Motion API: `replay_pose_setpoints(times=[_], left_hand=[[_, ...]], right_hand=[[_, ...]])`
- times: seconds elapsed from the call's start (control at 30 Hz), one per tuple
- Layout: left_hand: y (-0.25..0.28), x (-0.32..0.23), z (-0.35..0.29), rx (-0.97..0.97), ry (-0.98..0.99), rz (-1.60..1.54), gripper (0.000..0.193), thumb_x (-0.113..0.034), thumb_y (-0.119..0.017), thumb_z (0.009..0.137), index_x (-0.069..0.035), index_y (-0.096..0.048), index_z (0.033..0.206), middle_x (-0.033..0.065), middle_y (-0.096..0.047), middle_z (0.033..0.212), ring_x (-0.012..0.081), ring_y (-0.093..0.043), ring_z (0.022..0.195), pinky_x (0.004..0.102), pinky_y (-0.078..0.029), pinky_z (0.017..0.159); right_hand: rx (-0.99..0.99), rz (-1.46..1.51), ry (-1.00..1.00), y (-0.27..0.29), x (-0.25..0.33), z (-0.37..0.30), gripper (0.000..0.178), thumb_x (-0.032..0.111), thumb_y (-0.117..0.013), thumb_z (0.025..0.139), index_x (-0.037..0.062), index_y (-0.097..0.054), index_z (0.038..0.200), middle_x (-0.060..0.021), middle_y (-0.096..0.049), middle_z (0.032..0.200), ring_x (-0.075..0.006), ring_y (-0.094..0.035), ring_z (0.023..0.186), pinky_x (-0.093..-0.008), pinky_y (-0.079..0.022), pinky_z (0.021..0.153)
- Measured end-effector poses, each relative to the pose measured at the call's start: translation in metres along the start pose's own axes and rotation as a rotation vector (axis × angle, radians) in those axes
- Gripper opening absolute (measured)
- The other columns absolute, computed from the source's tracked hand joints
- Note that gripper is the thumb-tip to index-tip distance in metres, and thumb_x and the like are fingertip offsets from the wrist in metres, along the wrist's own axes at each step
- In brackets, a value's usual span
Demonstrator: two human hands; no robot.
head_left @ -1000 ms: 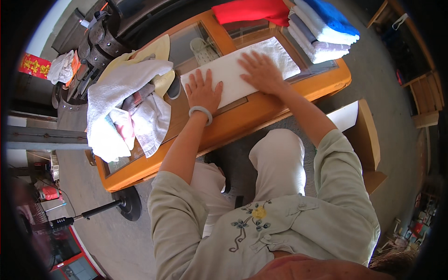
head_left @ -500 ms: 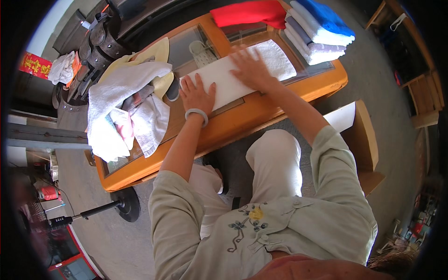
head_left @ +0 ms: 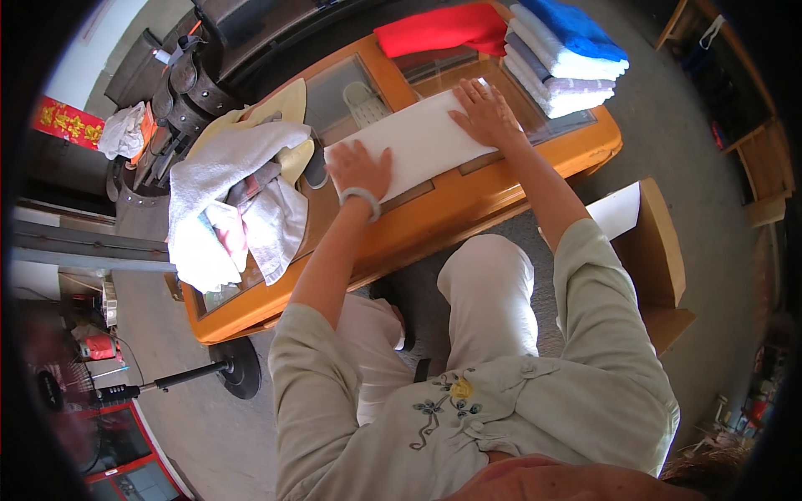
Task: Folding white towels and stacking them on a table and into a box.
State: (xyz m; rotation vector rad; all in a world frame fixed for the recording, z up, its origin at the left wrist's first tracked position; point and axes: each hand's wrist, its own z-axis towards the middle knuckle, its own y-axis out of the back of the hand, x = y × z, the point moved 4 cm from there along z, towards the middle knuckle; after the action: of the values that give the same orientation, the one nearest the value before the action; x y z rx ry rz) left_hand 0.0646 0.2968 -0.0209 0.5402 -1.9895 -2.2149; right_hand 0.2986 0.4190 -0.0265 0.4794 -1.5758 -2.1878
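Observation:
A white towel (head_left: 418, 142), folded into a long flat strip, lies on the wooden, glass-topped table (head_left: 493, 185). My left hand (head_left: 364, 170), a pale bangle on its wrist, rests on the towel's left end with fingers spread. Over the right end lies my right hand (head_left: 486, 118), flat with its fingers stretched out; it partly covers that end. Neither hand grips anything. Left of my left hand is a loose heap of white towels (head_left: 200, 192) with some grey and pink cloth in it.
A folded red cloth (head_left: 443, 29) lies at the table's far edge. Beside it, at the far right, stands a stack of folded towels (head_left: 561, 63), blue on top. An open cardboard box (head_left: 660, 242) stands right of my knee. A fan stand (head_left: 241, 367) is at the lower left.
My right hand has moved right, from the towel's middle to its right end. My left hand stays on the left end, its fingers slightly shifted.

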Motion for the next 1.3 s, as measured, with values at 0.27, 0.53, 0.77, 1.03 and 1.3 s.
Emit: replay_pose_setpoints(times=[0.27,0.53,0.77,1.03,1.3], left_hand=[[-0.024,-0.123,0.014,-0.205,-0.456,-0.043,0.057,-0.037,-0.043,0.092,-0.002,-0.039,0.136,0.0182,-0.028,0.147,0.0367,-0.02,0.137,0.0495,-0.016,0.111],[-0.008,-0.033,0.012,-0.109,-0.246,0.015,0.068,-0.055,-0.037,0.091,-0.011,-0.033,0.142,0.0199,-0.023,0.149,0.0354,-0.018,0.139,0.0456,-0.013,0.113],[0.0,0.015,0.005,-0.144,-0.102,0.026,0.069,-0.055,-0.036,0.091,-0.008,-0.032,0.142,0.0236,-0.02,0.148,0.0357,-0.015,0.14,0.0452,-0.011,0.113],[-0.002,0.022,0.004,-0.167,-0.025,0.011,0.066,-0.052,-0.035,0.092,-0.008,-0.032,0.142,0.025,-0.02,0.148,0.0373,-0.014,0.139,0.0466,-0.012,0.113],[-0.005,0.021,0.006,-0.182,-0.041,0.048,0.06,-0.046,-0.035,0.094,-0.01,-0.032,0.142,0.0257,-0.021,0.147,0.0382,-0.016,0.139,0.0468,-0.014,0.112]], right_hand=[[0.047,0.012,-0.017,0.004,0.008,0.005,0.062,0.051,-0.027,0.095,0.0124,-0.031,0.142,-0.0068,-0.025,0.15,-0.0232,-0.021,0.14,-0.0433,-0.016,0.114],[0.006,-0.01,-0.014,-0.001,-0.003,0.002,0.059,0.051,-0.031,0.095,0.0115,-0.036,0.139,-0.0072,-0.029,0.149,-0.0235,-0.025,0.138,-0.0447,-0.019,0.112],[0.018,-0.042,-0.022,-0.001,0.0,0.003,0.06,0.051,-0.031,0.095,0.0115,-0.035,0.139,-0.007,-0.029,0.148,-0.0233,-0.025,0.138,-0.0449,-0.02,0.112],[0.077,0.054,-0.064,-0.002,0.006,0.006,0.06,0.047,-0.032,0.095,0.0091,-0.032,0.141,-0.0091,-0.025,0.15,-0.0249,-0.02,0.14,-0.0495,-0.016,0.112],[0.017,0.235,0.344,0.002,0.147,0.014,0.049,0.033,-0.041,0.093,0.0076,-0.04,0.135,-0.0126,-0.033,0.146,-0.0273,-0.027,0.137,-0.0488,-0.02,0.11]])
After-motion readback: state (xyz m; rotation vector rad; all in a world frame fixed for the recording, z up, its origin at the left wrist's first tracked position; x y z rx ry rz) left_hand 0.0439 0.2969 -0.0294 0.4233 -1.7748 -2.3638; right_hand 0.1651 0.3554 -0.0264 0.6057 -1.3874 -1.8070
